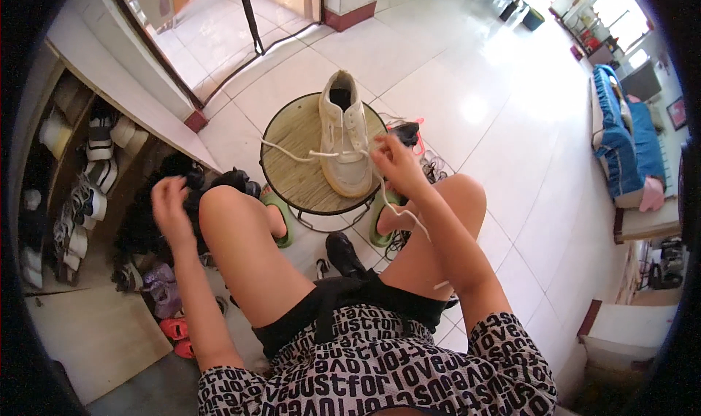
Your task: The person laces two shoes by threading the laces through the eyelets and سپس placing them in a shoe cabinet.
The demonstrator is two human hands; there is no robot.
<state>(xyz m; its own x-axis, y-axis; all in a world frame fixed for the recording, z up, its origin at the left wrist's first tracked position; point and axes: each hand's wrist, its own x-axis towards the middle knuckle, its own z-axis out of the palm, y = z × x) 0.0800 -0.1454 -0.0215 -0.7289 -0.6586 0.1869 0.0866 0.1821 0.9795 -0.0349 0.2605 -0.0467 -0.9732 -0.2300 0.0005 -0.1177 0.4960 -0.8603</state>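
A white lace-up shoe [344,136] rests on a round wood-topped stool [285,183], its toe towards me. A white shoelace [290,154] runs through the lowest eyelets; one end lies leftward over the stool, the other hangs down on the right across my thigh. Beside the shoe's right edge is my right hand [390,156], fingers bent near the lace; whether it pinches the lace cannot be told. My left hand [171,199], slightly blurred, is raised beyond my left knee with fingers loosely apart and nothing seen in it.
An open shoe cabinet [82,142] full of shoes stands at the left. Black shoes [345,254] lie on the tiled floor between my feet and by my left knee. Dark laces and a red-edged item [419,136] are behind the stool's right side. A glass door frame stands at upper left.
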